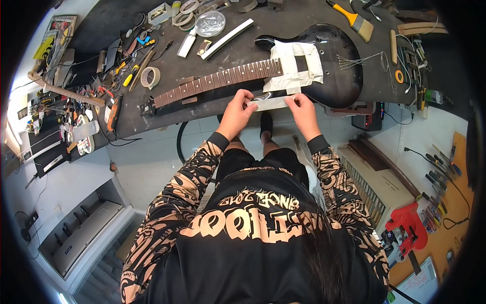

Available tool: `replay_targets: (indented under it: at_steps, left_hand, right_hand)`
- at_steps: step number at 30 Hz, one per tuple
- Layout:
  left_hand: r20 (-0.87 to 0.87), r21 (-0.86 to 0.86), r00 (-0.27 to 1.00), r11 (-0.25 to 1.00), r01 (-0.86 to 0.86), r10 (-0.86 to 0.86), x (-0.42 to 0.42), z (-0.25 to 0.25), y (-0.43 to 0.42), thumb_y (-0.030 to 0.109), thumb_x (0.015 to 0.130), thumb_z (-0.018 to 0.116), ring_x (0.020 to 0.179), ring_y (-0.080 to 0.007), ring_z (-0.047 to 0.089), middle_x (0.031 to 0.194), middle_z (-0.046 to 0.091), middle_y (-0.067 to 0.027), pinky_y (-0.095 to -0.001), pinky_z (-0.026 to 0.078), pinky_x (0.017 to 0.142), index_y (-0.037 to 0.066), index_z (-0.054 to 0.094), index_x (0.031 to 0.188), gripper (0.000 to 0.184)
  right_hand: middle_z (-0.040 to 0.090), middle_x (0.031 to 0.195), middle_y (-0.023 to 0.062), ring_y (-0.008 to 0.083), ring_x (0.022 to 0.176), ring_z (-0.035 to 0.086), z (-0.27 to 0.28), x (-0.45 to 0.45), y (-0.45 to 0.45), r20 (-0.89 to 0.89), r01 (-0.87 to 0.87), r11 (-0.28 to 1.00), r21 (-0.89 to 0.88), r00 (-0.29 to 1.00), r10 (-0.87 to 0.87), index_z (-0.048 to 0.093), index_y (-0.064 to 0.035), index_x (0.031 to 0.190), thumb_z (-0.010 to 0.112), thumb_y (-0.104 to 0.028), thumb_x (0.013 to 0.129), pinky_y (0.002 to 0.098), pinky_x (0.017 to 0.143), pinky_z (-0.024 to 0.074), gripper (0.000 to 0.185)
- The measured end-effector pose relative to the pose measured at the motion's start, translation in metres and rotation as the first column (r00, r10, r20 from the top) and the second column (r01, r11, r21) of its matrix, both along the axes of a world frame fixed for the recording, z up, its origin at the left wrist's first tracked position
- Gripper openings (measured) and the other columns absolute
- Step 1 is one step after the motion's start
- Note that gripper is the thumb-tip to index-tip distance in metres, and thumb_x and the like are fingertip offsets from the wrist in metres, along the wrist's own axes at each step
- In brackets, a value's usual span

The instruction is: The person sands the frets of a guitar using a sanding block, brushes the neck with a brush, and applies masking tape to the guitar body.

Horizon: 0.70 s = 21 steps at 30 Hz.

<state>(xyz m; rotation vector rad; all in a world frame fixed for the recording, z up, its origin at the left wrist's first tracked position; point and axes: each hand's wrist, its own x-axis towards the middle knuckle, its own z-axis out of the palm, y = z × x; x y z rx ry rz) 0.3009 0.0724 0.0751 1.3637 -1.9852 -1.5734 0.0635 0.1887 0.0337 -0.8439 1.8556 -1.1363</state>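
A dark electric guitar (344, 66) lies on the workbench, its fretboard (217, 81) pointing left. Pale masking tape (289, 58) covers the body around the pickup openings and the fretboard's end. Just in front of the guitar, a strip of masking tape (271, 104) is stretched between my two hands. My left hand (238, 112) pinches the strip's left end, and my right hand (302, 112) pinches its right end. The strip is near the body's lower edge; whether it touches the guitar I cannot tell.
A tape roll (150, 77) sits left of the fretboard. Behind the neck are a white bar (228, 39) and a round clear container (210, 24). A yellow-handled brush (354, 21) lies at the back right. Loose strings (354, 62) spread over the guitar body. Many tools crowd the bench's left side.
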Motion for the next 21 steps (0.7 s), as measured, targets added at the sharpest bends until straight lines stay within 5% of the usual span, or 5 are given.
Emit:
replay_targets:
  at_steps: [21]
  left_hand:
    - [-0.027,0.03,1.0,0.999,0.015,-0.014,0.0,0.0,0.001,0.004,0.099,0.078,0.084,-0.0111,0.058,0.091,0.062,-0.0006,-0.0298,0.052,0.078,0.004,0.059,0.122,0.03]
  right_hand:
    - [0.075,0.084,0.0084,0.0154,0.077,0.065,-0.003,0.006,0.002,-0.008,0.076,0.997,-0.017,0.997,-0.076,0.076,0.0033,0.1,0.081,-0.024,0.102,0.0345,0.075,0.0545,0.028]
